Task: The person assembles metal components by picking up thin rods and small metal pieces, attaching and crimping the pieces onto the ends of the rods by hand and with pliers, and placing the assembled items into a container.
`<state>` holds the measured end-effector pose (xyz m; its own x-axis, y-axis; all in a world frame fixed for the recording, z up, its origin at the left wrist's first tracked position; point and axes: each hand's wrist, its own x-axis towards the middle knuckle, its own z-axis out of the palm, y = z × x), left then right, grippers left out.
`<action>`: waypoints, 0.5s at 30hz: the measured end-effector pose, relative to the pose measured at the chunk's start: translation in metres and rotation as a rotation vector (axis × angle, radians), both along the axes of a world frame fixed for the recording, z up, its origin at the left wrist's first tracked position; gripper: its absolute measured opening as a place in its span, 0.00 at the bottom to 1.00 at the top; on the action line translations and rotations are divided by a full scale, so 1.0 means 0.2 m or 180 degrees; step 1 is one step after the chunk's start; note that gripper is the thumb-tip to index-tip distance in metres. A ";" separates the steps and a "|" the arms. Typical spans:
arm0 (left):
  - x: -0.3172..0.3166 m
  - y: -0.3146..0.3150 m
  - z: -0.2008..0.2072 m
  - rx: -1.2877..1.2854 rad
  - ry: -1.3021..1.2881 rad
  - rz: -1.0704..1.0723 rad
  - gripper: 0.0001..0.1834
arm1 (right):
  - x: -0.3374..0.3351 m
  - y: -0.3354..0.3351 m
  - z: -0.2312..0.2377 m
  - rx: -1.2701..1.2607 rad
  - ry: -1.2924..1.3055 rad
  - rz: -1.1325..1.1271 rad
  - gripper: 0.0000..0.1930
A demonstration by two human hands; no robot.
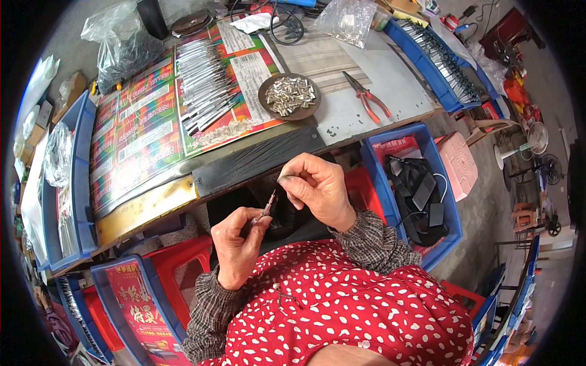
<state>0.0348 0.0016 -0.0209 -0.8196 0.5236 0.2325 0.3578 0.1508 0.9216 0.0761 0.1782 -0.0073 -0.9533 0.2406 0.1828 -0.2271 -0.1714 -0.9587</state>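
My left hand [238, 247] is closed, thumb against fingers, around a slim pointed metal rod [269, 205] whose tip points up and to the right. Just right of that tip, my right hand [325, 192] is pinched shut, thumb against forefinger; anything between those fingers is too small to make out. Both hands are held in front of the table edge, above my lap. Beyond them on the table, a round brown dish [264, 105] holds many small silvery metal pieces [290, 96]. To its left lies a pile of thin metal rods [201, 82].
Red-handled pliers [370, 104] lie right of the dish. Blue bins stand around me: one with black cables and devices [421, 195], one with dark-tipped rods [433, 58], another at left [85, 177]. A plastic bag of dark pieces [125, 58] sits at the far left.
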 end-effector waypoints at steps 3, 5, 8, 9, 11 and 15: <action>0.00 0.00 0.00 0.0009 -0.0122 0.0004 0.04 | 0.00 0.00 0.00 0.0010 -0.0008 0.0169 0.04; 0.01 0.00 0.01 0.0052 -0.0196 0.0004 0.02 | 0.01 -0.02 0.02 0.0173 -0.0211 0.0350 0.08; 0.01 0.00 0.02 0.0064 -0.0195 -0.0058 0.01 | 0.01 -0.01 0.01 0.0324 -0.0158 0.0591 0.06; 0.01 0.00 0.02 0.0032 -0.0132 -0.0119 0.02 | 0.01 -0.01 0.01 0.0239 -0.0140 0.0619 0.05; 0.01 0.00 0.02 0.0031 -0.0143 -0.0094 0.04 | 0.01 -0.01 -0.01 0.0332 -0.0086 0.0606 0.05; 0.01 0.02 0.05 -0.0137 0.0163 -0.0054 0.06 | 0.01 -0.06 0.00 0.0399 0.0056 0.0319 0.06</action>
